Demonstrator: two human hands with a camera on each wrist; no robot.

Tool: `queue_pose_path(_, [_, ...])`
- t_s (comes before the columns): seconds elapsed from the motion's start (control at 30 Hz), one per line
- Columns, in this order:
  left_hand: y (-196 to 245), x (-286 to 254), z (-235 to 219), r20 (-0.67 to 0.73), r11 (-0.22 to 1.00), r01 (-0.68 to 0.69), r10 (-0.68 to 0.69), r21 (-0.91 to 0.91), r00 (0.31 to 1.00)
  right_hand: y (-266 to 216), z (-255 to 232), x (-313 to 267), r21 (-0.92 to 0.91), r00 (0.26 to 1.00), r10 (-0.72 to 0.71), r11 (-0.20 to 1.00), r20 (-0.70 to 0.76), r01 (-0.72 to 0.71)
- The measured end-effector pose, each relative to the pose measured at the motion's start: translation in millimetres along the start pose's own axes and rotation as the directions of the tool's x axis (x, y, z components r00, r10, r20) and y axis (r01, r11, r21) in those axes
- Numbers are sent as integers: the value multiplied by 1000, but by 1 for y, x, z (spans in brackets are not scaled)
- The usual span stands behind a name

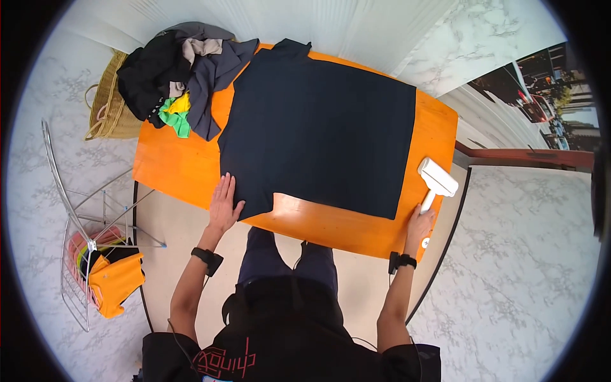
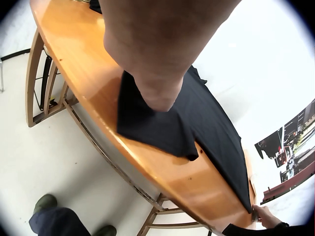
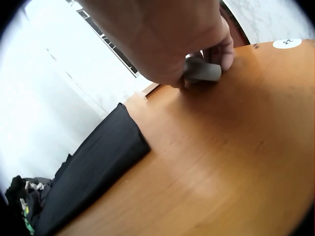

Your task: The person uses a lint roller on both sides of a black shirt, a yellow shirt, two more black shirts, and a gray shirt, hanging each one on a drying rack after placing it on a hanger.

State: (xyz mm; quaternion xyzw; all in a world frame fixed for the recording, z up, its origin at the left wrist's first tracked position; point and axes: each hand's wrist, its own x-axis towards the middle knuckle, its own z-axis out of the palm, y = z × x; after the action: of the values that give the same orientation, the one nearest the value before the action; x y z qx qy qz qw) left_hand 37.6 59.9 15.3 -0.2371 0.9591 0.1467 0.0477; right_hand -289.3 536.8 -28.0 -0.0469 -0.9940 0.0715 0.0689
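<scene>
A black T-shirt point(image 1: 324, 127) lies spread flat on the orange wooden table point(image 1: 172, 159). The left hand point(image 1: 223, 204) rests on its near left sleeve with the fingers extended; in the left wrist view that hand point(image 2: 157, 93) covers part of the black cloth point(image 2: 152, 128). At the table's right end the right hand point(image 1: 418, 228) grips the handle of a white lint roller point(image 1: 438, 177), whose head points away from the body. The right wrist view shows the right hand point(image 3: 197, 54) curled round the grey-white handle end point(image 3: 203, 71), with the roller head hidden.
Dark, green and yellow clothes point(image 1: 172, 76) are heaped at the table's back left, beside a wicker basket point(image 1: 114, 105). Left of the table stands a metal drying rack point(image 1: 92, 245) with an orange garment point(image 1: 116, 280). A round white sticker point(image 1: 426, 242) is near the right corner.
</scene>
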Motion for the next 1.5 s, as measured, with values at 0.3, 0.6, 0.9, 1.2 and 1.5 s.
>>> queue_pose_path(0.3, [-73, 13, -10, 78, 944, -317, 324, -96, 943, -107, -126, -161, 387, 981, 128, 905, 145, -175])
queue_pose_path(0.6, [-126, 37, -26, 101, 795, -544, 585, -267, 805, -328, -138, -389, 420, 916, -17, 892, 400, -167])
queue_pose_path(0.9, [-147, 51, -22, 56, 718, -638, 675, -278, 736, -372, -92, -425, 330, 939, -27, 939, 344, -94])
queue_pose_path(1.2, [-147, 50, -25, 96, 729, -647, 677, -224, 730, -337, -123, -477, 299, 946, -16, 950, 325, -86])
queue_pose_path(1.5, [-119, 1, -34, 75, 649, -717, 752, -256, 654, -288, -182, -378, 360, 926, -179, 932, 333, 50])
